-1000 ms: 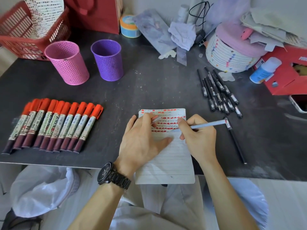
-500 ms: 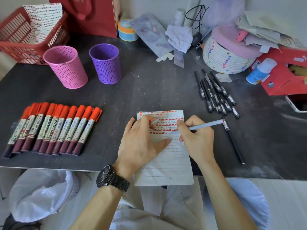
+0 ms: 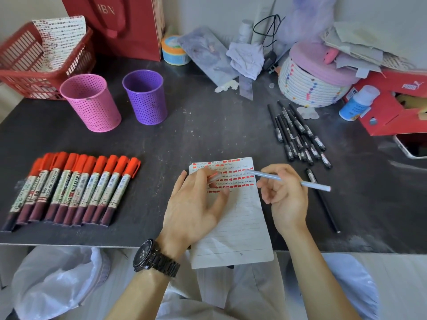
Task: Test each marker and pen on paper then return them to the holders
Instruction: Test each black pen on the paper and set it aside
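Right hand (image 3: 286,197) lifted, pinching pen (image 3: 288,181) | left hand (image 3: 196,204) flat on paper (image 3: 240,227)

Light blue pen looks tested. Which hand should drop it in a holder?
Right, probably. The right hand already grips the light blue pen, tip over the paper. The left hand is closer to the purple holder but rests on the paper, pinning it.

Dark table (image 3: 208,135) with orange-capped markers (image 3: 71,190), black pens (image 3: 298,135), lined paper (image 3: 240,227), two holders (image 3: 115,100).
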